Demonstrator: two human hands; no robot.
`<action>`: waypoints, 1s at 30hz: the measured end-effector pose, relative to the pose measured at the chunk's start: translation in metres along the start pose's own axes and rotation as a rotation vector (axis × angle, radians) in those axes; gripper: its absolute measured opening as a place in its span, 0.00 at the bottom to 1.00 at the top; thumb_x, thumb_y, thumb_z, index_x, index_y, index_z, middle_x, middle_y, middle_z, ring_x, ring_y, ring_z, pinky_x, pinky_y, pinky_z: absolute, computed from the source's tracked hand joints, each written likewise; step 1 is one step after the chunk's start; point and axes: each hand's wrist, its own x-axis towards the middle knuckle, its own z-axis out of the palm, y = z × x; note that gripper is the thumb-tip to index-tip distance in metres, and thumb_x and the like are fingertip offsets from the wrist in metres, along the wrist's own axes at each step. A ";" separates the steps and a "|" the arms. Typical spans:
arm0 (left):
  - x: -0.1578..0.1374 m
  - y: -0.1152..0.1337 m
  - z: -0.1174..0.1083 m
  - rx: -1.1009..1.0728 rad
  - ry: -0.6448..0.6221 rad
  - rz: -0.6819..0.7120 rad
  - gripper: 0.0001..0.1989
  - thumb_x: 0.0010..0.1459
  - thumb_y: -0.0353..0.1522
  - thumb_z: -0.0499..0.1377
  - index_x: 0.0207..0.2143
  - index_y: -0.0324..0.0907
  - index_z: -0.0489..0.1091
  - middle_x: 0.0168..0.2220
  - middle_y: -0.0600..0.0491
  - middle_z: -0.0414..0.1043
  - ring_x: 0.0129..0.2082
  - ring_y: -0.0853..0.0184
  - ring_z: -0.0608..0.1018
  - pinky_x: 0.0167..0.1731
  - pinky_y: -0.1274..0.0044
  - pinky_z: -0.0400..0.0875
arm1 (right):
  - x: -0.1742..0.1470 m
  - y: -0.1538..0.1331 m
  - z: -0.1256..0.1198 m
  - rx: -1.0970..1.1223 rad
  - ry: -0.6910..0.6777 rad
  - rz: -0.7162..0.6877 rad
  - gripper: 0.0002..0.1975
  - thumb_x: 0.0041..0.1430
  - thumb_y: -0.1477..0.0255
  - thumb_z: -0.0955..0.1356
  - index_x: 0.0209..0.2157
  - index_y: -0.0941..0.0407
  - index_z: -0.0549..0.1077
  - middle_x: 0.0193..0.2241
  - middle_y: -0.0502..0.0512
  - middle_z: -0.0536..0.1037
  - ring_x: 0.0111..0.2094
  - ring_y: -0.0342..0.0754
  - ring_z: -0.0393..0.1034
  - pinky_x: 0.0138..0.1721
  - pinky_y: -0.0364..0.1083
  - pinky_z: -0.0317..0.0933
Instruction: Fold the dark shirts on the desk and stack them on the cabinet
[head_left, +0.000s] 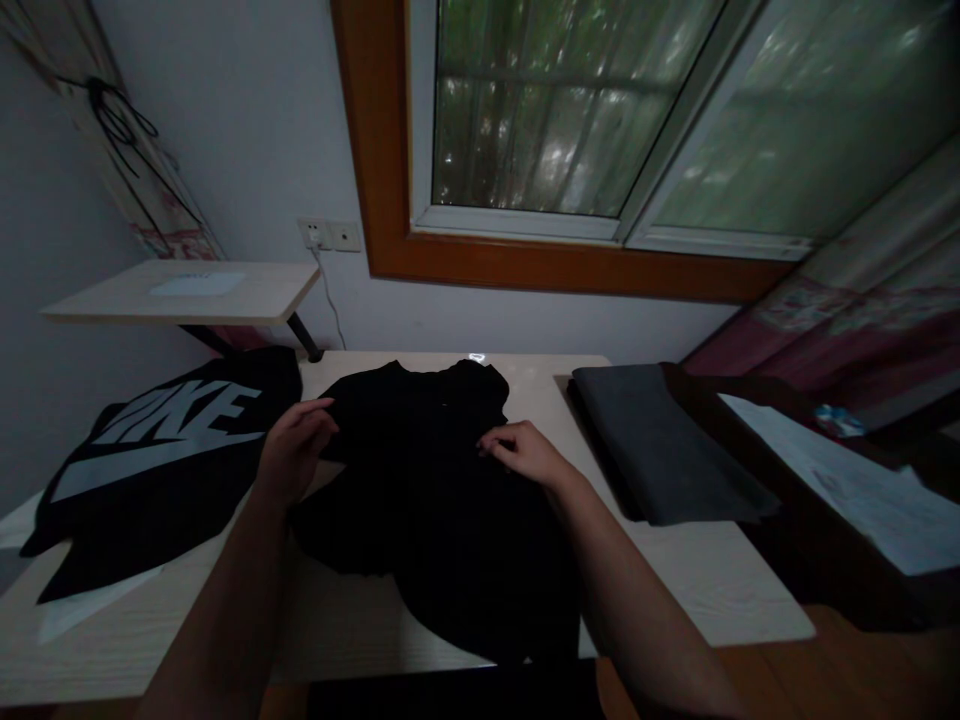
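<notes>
The right hand [525,455] had its thumb and forefinger drawn nearly together on the plain black, soft cloth garment [480,530], though the dark fabric hid whether a fold lay between them; the left hand [292,450] was loosely half curled at the garment's left outline, and whether it had hold of any cloth could not be told. The garment lay across the middle of the pale, wood-grained table [712,580], its neck end toward the table's far edge and its other end reaching the near edge. On the table's left side lay a black fabric piece with large pale grey lettering [187,440], and on its right side a flat, folded dark grey cloth [652,430]. Handling the garment well seemed to call for small, light pinches right at the outline, both hands moving evenly so that neither side was dragged askew. Black on black showed few creases in the dim light, so layers were probably better found by touch than by eye. The near end deserved care, since a pull that way could have drawn cloth over the table's edge, and a flat palm looked likely to smooth it better than fingertips.
</notes>
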 end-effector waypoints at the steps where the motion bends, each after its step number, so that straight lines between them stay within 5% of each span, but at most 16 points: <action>1: -0.001 0.000 0.001 0.062 -0.022 0.006 0.14 0.56 0.37 0.66 0.43 0.43 0.79 0.29 0.52 0.77 0.25 0.71 0.72 0.27 0.79 0.67 | -0.001 -0.001 0.000 0.072 -0.045 0.047 0.15 0.63 0.62 0.66 0.39 0.55 0.82 0.34 0.54 0.84 0.26 0.46 0.75 0.25 0.43 0.68; 4: -0.003 -0.004 0.007 0.386 -0.202 0.063 0.15 0.60 0.39 0.63 0.48 0.45 0.79 0.49 0.46 0.79 0.48 0.59 0.78 0.49 0.68 0.73 | -0.005 0.000 -0.002 0.226 -0.133 0.156 0.18 0.62 0.59 0.66 0.38 0.58 0.81 0.31 0.55 0.84 0.16 0.40 0.64 0.14 0.40 0.57; 8: -0.007 -0.019 0.015 0.787 -0.520 0.206 0.17 0.64 0.39 0.59 0.54 0.51 0.76 0.62 0.49 0.70 0.64 0.53 0.67 0.66 0.54 0.57 | -0.005 0.007 0.000 0.280 -0.043 0.132 0.18 0.62 0.58 0.66 0.37 0.56 0.82 0.25 0.52 0.82 0.13 0.38 0.57 0.13 0.39 0.51; 13: -0.009 -0.036 0.020 1.006 -0.655 0.321 0.11 0.63 0.37 0.59 0.44 0.49 0.79 0.55 0.49 0.75 0.59 0.54 0.68 0.60 0.55 0.62 | 0.001 0.021 0.002 0.257 0.485 0.077 0.16 0.62 0.57 0.67 0.36 0.54 0.81 0.26 0.52 0.80 0.21 0.44 0.68 0.23 0.43 0.62; 17: -0.007 -0.033 0.020 1.016 -0.638 0.329 0.10 0.63 0.40 0.60 0.32 0.47 0.79 0.38 0.49 0.79 0.46 0.56 0.71 0.52 0.59 0.65 | 0.006 0.035 -0.002 0.098 0.708 0.091 0.14 0.64 0.61 0.66 0.41 0.53 0.79 0.35 0.55 0.82 0.36 0.51 0.75 0.42 0.49 0.68; 21: -0.006 -0.032 0.018 1.037 -0.673 0.324 0.18 0.65 0.41 0.57 0.24 0.46 0.74 0.25 0.51 0.71 0.37 0.59 0.71 0.45 0.64 0.65 | 0.008 0.048 -0.003 -0.192 0.656 0.140 0.12 0.61 0.67 0.66 0.42 0.54 0.79 0.41 0.58 0.81 0.43 0.54 0.73 0.50 0.54 0.64; 25: -0.009 -0.031 0.019 1.114 -0.701 0.336 0.20 0.67 0.42 0.55 0.22 0.45 0.71 0.24 0.52 0.70 0.31 0.63 0.71 0.41 0.67 0.66 | 0.010 0.054 -0.001 -0.356 0.547 0.134 0.14 0.58 0.71 0.68 0.45 0.54 0.79 0.43 0.59 0.80 0.46 0.56 0.70 0.52 0.55 0.62; 30: -0.013 -0.027 0.025 1.116 -0.570 0.392 0.12 0.66 0.38 0.55 0.38 0.46 0.77 0.42 0.48 0.75 0.43 0.60 0.76 0.48 0.65 0.70 | 0.011 0.054 0.005 -0.307 0.459 0.066 0.22 0.56 0.75 0.69 0.54 0.52 0.74 0.45 0.58 0.80 0.47 0.56 0.69 0.52 0.55 0.63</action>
